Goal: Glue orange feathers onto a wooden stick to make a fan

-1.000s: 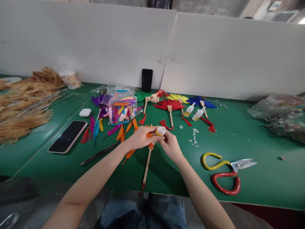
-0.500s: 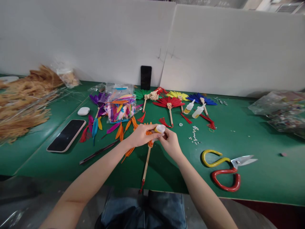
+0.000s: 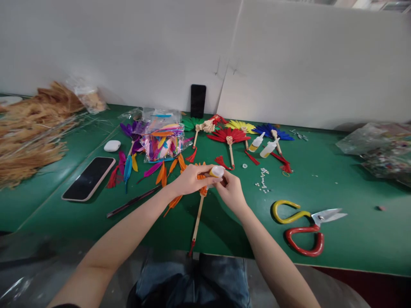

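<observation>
A small white glue bottle with a yellow label [image 3: 217, 172] is between my two hands, tilted over an orange feather fan [image 3: 203, 191]. My left hand [image 3: 192, 179] has its thumb and fingers closed on the bottle. My right hand [image 3: 230, 189] is closed at the bottle's other side; its fingertips are partly hidden, so what they pinch is unclear. The fan's wooden handle [image 3: 198, 218] points toward me and ends in a red tassel [image 3: 192, 248]. Loose orange feathers [image 3: 162, 174] lie left of the fan.
Scissors [image 3: 316, 218] and white beads [image 3: 263, 181] lie to the right. Beyond are a red fan [image 3: 228, 136], a blue fan [image 3: 272, 132] and glue bottles [image 3: 257, 142]. On the left are a phone [image 3: 89, 179], tweezers [image 3: 133, 201], bagged feathers [image 3: 165, 143] and raffia [image 3: 35, 132].
The view has shifted slightly. Both hands hold nearly the same pose over the orange fan, with the glue bottle still between them.
</observation>
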`<state>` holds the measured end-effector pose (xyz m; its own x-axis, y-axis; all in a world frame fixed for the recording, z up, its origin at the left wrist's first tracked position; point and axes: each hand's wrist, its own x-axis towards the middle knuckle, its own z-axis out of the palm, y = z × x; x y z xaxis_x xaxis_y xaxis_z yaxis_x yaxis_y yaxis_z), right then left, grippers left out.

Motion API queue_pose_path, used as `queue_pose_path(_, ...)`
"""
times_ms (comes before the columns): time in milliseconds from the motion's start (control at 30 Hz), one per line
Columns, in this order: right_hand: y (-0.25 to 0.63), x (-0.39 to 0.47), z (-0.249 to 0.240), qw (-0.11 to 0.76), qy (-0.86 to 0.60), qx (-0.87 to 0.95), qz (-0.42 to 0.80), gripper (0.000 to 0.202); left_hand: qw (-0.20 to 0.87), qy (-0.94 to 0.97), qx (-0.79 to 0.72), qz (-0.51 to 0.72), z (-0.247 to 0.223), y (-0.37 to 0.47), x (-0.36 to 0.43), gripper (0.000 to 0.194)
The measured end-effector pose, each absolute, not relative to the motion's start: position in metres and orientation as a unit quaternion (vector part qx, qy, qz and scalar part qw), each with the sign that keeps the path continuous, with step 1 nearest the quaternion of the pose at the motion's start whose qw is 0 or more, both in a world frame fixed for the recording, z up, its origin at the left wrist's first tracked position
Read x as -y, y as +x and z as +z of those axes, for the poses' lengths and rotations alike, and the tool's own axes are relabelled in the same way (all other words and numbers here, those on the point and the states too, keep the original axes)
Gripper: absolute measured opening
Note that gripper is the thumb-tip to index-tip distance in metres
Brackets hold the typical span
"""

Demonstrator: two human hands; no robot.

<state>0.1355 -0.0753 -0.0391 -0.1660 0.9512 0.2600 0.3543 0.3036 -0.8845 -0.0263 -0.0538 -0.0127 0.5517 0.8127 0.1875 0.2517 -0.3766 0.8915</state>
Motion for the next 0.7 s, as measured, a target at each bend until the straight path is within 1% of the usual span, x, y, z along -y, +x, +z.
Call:
queue_pose_path(133, 0.133, 0.076, -0.038, 0.435, -0.476, 0.681, 0.347, 0.016, 0.424, 0.773, -0.350, 0.315, -0.012, -0.030, 0.055, 0.038)
queue_pose_path(333, 0.126, 0.080, -0.037, 0.434, -0.462, 0.676, 0.376, 0.024, 0.411, 0.782, -0.362, 0.297, -0.003, -0.037, 0.060, 0.036)
queue_pose_path(533, 0.124, 0.082, -0.038, 0.440, -0.454, 0.678, 0.374, 0.023, 0.408, 0.796, -0.346, 0.284, 0.004, -0.042, 0.062, 0.032)
queue_pose_path(700, 0.123, 0.082, -0.040, 0.438, -0.453, 0.681, 0.375, 0.022, 0.405, 0.797, -0.351, 0.279, 0.004, -0.043, 0.062, 0.034)
